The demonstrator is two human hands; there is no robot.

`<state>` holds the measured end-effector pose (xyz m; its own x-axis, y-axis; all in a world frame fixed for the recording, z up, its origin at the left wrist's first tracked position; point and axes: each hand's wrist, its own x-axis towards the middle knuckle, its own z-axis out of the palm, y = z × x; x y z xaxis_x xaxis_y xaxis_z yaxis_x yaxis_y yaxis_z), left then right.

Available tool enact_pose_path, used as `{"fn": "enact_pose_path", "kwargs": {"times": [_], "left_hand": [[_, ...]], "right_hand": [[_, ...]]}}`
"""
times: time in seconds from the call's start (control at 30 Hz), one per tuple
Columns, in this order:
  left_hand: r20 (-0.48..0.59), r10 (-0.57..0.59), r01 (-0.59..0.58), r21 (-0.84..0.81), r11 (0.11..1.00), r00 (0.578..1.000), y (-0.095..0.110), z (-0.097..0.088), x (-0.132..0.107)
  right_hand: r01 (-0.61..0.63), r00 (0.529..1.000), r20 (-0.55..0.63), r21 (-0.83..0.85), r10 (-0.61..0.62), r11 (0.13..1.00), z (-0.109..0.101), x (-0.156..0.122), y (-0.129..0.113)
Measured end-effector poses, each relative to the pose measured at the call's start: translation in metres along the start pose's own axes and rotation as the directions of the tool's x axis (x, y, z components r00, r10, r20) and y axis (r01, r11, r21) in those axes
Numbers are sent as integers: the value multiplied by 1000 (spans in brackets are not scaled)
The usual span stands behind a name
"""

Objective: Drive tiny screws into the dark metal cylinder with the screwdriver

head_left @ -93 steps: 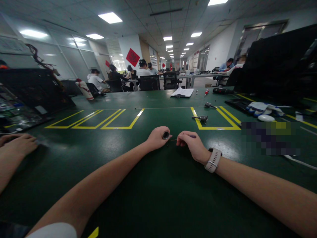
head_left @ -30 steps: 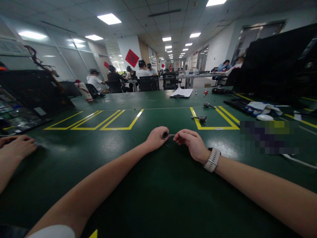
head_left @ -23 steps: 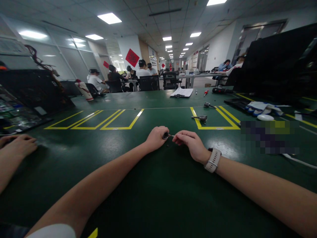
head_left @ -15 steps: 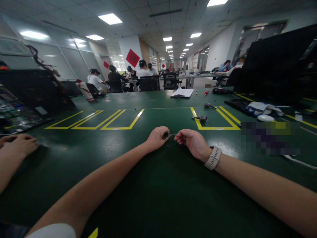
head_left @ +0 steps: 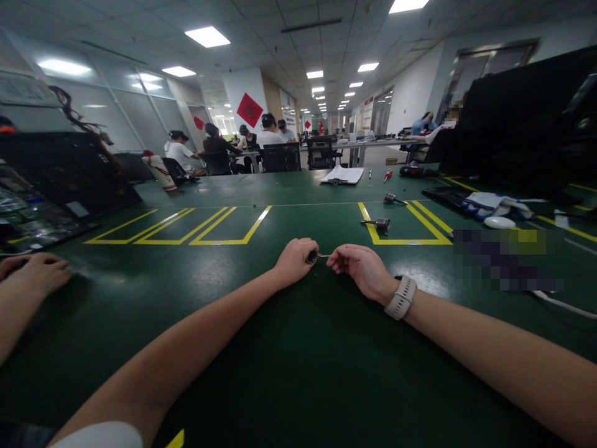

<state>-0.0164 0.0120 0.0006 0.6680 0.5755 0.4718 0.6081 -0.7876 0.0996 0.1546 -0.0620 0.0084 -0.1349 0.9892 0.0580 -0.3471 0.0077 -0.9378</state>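
Metal cylinder (head_left: 311,256) at centre, the left hand (head_left: 295,261) clenched snugly round it, and here's the right hand (head_left: 358,266), fingers pinching a slim shaft (head_left: 325,256) at its right side! Tiny dark part (head_left: 316,275) nearer, on the green table (head_left: 298,367).

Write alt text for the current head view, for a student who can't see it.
A person's left hand holds a round part at a green table, while the right hand holds a thin shaft pointing at it. Two metal tools lie beyond, among yellow tape lines. Another person's hand is at far left.
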Motion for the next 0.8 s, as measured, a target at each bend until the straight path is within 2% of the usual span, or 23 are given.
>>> {"fn": "enact_pose_path", "kwargs": {"times": [0.27,0.4,0.47,0.53,0.63,0.7,0.8], "left_hand": [[-29,-132,132,16,991,991,1,0,3],[-133,-261,256,-54,965,956,-3,1,2],[-221,-344,324,-121,938,913,-5,2,1],[-317,-404,364,-180,914,858,-7,2,1],[-445,-466,391,-254,885,765,-9,1,3],[-484,-538,416,-343,842,690,-12,1,5],[-488,-663,421,-520,743,568,-21,3,8]], "right_hand": [[84,996,-40,-17,-85,996,1,-1,3],[133,981,-128,-79,-142,988,-1,0,6],[145,972,-168,-119,-164,982,-1,1,8],[144,967,-166,-256,-191,956,-1,2,11],[135,977,-60,-564,-203,815,0,5,15],[135,986,21,-684,-165,717,1,8,18],[132,991,83,-733,-105,668,5,16,23]]}}
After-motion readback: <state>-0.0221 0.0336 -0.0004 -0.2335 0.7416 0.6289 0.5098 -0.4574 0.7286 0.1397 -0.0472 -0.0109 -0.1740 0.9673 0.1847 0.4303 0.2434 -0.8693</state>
